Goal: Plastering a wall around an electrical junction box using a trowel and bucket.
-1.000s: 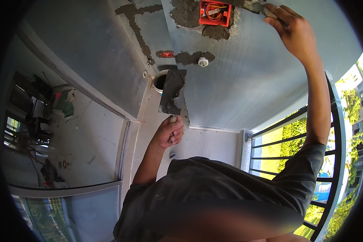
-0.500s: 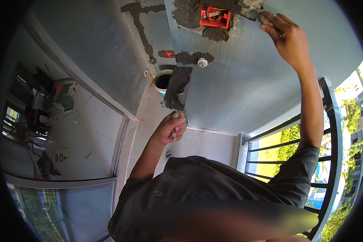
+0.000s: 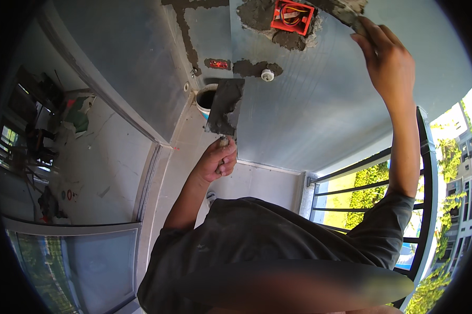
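My right hand reaches up to the wall, its fingers closed on the handle of a trowel. Grey mortar covers the trowel's blade, which lies at the mortar strip right of a red electrical box at the top; part of the blade passes out of the picture. Coloured wires are coiled inside the box, and rough mortar surrounds it. Lower down, my left hand grips the short handle of a flat rectangular mortar board, loaded with dark wet mortar. The board is apart from the wall.
Behind the board stands a white bucket. A white round fitting and a small red box sit in the wall among mortar patches. Dark railing runs along the right. On the left, a doorway frame opens onto a littered room.
The whole view has shifted a little. Against the red box, my right hand and trowel have moved slightly right and down. The mortar board has drifted slightly left.
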A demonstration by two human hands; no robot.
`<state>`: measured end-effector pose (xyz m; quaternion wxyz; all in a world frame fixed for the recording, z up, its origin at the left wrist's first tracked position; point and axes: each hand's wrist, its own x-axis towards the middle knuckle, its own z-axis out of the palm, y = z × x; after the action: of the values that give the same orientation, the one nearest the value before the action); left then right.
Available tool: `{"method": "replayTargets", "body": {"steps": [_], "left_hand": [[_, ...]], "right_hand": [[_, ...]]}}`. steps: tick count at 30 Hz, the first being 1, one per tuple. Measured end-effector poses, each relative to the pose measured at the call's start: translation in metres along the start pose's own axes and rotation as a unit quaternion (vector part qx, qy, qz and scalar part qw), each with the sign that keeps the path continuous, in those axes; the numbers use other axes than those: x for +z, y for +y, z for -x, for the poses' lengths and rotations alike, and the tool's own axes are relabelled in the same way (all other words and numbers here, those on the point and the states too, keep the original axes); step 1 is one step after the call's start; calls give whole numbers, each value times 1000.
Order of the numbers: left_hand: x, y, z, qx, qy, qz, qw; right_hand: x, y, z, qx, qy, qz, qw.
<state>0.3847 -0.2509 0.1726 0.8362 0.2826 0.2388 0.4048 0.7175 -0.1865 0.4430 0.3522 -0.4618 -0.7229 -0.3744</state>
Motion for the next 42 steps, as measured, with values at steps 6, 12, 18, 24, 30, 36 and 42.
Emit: {"method": "replayTargets", "body": {"steps": [6, 12, 18, 24, 30, 36, 42], "left_hand": [[16, 9, -8, 111, 71, -88, 987], [42, 7, -34, 256, 164, -105, 947], [48, -11, -59, 403, 188, -128, 886], [64, -24, -83, 432, 175, -111, 878], [73, -39, -97, 480, 180, -131, 848], [33, -55, -108, 457, 136, -275, 835], [12, -34, -79, 276, 72, -167, 944]], "right_hand": [[7, -38, 95, 47, -85, -252, 963], [52, -99, 208, 41, -3, -211, 977], [45, -107, 204, 75, 57, -183, 979], [14, -99, 164, -26, 46, -112, 992], [5, -93, 140, -87, 59, -8, 994], [27, -102, 143, 35, 65, -112, 991], [41, -71, 105, 87, 3, -253, 964]]}}
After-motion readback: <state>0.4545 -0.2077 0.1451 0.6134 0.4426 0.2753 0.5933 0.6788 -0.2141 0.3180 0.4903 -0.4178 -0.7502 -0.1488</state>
